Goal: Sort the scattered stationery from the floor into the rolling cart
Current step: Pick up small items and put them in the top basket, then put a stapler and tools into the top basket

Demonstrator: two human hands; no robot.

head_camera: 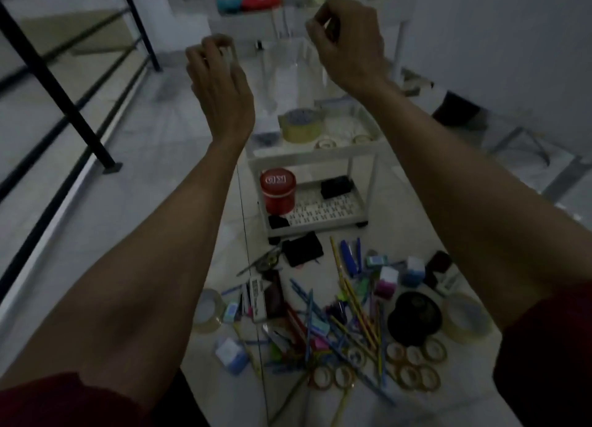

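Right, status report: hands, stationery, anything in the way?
Left hand, right hand up above cart, fingers curled; hold unclear. Stationery mostly on floor; tape on cart. No obstruction seen.

Floor (153,208); scattered pens (349,260), tape rolls (458,333)

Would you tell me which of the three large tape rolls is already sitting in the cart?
The tan roll on the cart shelf above the red tin; the other two rolls lie on the floor.
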